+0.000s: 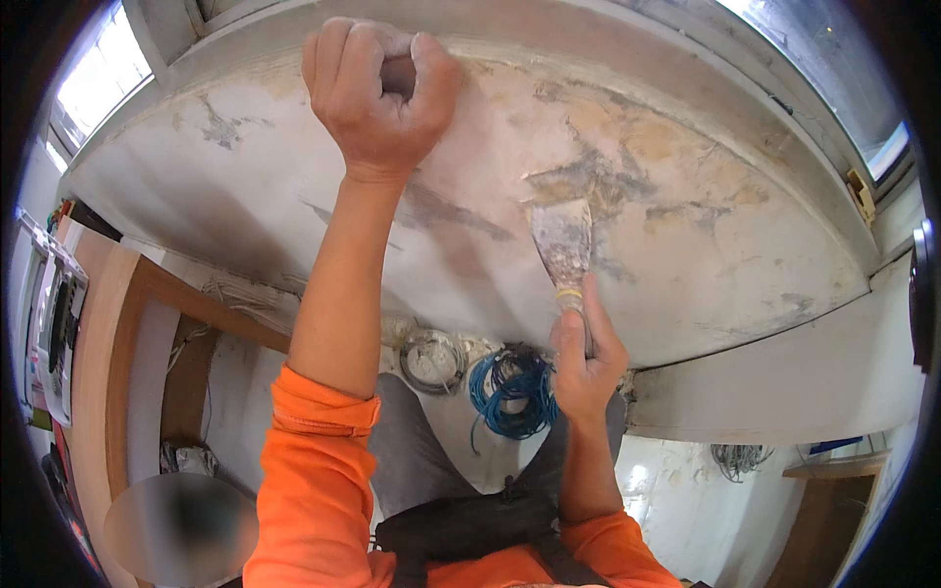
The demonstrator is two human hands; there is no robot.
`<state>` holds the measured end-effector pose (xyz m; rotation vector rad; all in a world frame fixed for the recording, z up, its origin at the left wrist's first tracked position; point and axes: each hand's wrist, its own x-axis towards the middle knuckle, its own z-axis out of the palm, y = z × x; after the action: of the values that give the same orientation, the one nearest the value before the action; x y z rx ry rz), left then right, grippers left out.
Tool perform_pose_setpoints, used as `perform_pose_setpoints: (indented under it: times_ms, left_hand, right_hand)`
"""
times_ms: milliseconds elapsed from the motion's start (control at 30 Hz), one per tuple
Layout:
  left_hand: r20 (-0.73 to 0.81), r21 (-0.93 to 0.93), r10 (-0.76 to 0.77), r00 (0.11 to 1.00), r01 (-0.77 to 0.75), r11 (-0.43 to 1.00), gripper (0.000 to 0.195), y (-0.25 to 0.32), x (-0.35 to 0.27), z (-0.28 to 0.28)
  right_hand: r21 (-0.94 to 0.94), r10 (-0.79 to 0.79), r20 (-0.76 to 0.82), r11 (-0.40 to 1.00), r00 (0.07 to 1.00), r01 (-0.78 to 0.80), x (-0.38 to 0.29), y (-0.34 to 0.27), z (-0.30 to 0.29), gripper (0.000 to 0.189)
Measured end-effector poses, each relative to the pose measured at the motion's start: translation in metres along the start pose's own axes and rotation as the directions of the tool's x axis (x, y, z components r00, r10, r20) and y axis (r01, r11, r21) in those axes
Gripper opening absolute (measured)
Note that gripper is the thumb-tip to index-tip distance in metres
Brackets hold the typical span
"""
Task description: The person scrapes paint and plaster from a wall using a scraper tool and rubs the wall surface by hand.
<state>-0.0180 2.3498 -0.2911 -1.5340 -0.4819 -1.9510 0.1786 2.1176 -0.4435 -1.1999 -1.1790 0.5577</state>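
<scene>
In my right hand (592, 360) is a putty knife (562, 239), held by its handle with the blade pointing up. The wide metal blade is smeared with pale residue, and its edge is at a scuffed patch (588, 180) where grey and tan show through the white wall (456, 272). My left hand (382, 95) is curled into a loose fist at the upper part of the wall, below the sill. Its hollow looks bare; whether the knuckles touch the wall cannot be made out. White dust coats its fingers.
A window sill (706, 81) runs along the top of the wall. Coiled blue cable (514, 397) and a grey cable coil (434, 361) lie on the floor between my knees. Wooden furniture (125, 309) stands at left, another wooden piece (827, 514) at lower right. A wire bundle (739, 459) lies near it.
</scene>
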Motion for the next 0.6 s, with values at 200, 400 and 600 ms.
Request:
perform_pose_setpoints:
  times_ms: [200,400,600]
  left_hand:
    - [0.096,0.026,0.024,0.995,-0.026,0.999,0.016,-0.002,0.001,-0.008]
    - [0.087,0.031,-0.079,0.993,0.077,0.997,0.017,0.004,0.000,-0.008]
    - [0.043,0.039,0.038,0.998,-0.039,0.998,0.016,0.009,0.007,-0.005]
  right_hand:
    - [0.016,0.072,0.022,0.997,0.997,-0.073,0.013,-0.011,0.013,0.044]
    - [-0.029,0.054,0.000,0.998,0.999,-0.054,0.004,0.003,0.001,0.044]
    - [-0.039,0.087,0.023,0.995,0.996,-0.086,0.002,0.003,0.002,0.044]
